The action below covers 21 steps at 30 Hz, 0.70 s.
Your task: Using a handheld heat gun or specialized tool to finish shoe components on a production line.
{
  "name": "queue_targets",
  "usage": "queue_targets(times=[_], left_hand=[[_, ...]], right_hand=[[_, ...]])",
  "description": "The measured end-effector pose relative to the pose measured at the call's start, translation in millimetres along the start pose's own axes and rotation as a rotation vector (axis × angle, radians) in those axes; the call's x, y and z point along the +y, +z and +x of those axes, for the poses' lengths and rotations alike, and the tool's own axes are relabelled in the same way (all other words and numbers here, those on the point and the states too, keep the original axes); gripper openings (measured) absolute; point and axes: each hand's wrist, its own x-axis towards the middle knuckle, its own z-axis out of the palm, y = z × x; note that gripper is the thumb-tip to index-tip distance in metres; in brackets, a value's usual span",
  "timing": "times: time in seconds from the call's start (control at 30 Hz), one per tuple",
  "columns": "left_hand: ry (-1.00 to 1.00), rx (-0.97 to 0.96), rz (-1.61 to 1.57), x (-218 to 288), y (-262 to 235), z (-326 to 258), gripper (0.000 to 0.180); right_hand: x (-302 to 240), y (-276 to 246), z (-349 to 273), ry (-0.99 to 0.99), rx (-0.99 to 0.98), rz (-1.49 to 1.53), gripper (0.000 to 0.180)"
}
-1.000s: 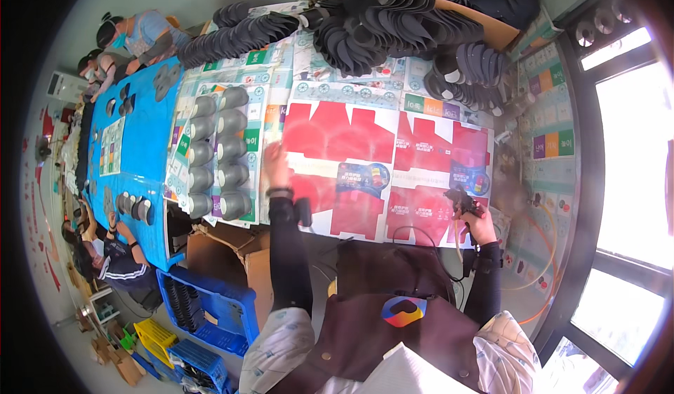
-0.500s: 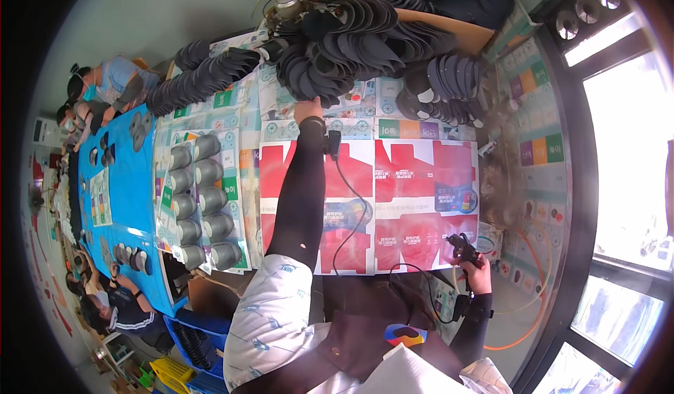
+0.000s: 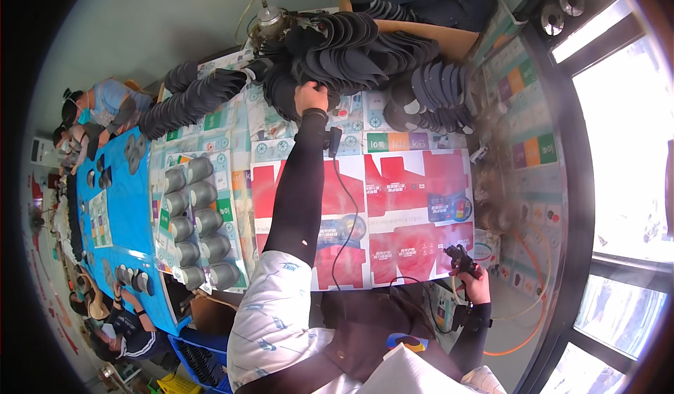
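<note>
My left arm stretches far across the table. My left hand (image 3: 311,99) is closed at the near edge of a pile of dark grey, curved, visor-like pads (image 3: 344,68). Its fingertips are partly hidden among the pads. At the near right corner of the table, my right hand (image 3: 477,286) grips a small black spray gun (image 3: 460,260) with a hose attached. Below both arms, red and white printed sheets (image 3: 414,218) cover the near part of the tabletop.
To the left, two columns of grey rounded pads (image 3: 203,195) lie on a printed board. Beyond is a blue table (image 3: 133,204) with people beside it. More dark pads (image 3: 441,92) sit at the far right, near a cardboard box (image 3: 449,37). An orange hose (image 3: 537,317) hangs at right.
My left hand has reached a little farther into the pile and its fingers have curled in at the pads. The right hand keeps hold of the spray gun. The whole view has shifted slightly.
</note>
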Motion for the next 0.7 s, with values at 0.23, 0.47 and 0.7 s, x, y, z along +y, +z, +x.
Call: queue_targets(times=[0.23,0.47,0.7], left_hand=[[0.078,0.446,0.09,-56.9,-87.3,-40.5,0.017],[0.073,-0.222,-0.061,-102.8,-254.3,-255.9,0.028],[-0.051,-0.444,0.22,-105.6,-317.8,-412.5,0.021]], right_hand=[[17.0,-14.1,16.4,-0.07,-0.028,0.025,0.02],[-4.5,-1.3,42.8,-0.151,-0.236,-0.009,0.035],[-11.0,22.8,24.6,-0.143,-0.359,-0.101,0.036]])
